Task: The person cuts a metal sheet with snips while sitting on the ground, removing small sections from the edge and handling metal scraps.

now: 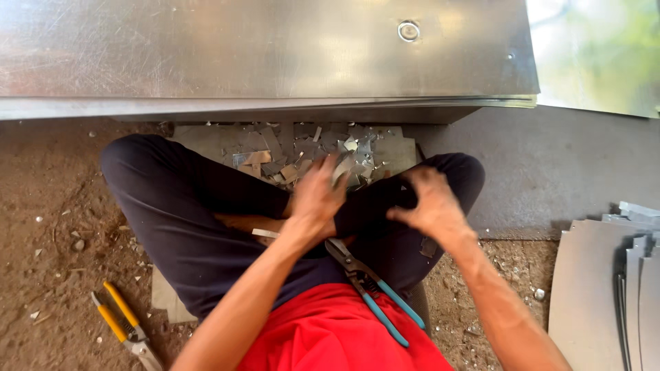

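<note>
We sit on the dirt with our left hand (315, 199) curled over the metal scraps (302, 154), fingers blurred so we cannot tell if they hold one, our right hand (430, 206) loose and empty, so we go slow around sharp edges, snips (375, 292) in our lap.

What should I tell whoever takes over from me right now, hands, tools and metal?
Left hand: blurred, over the pile of sheet-metal offcuts between the crossed legs; whether it grips a piece is unclear.
Right hand: fingers curled above the right knee, no tool visible in it.
Blue-handled snips: lying on the lap, not held.
Yellow-handled snips: on the dirt at the left.
Large metal sheets: stacked ahead.
Cut curved panels: piled at the right.
Done: many offcuts already trimmed.
Left: cannot tell.
</note>
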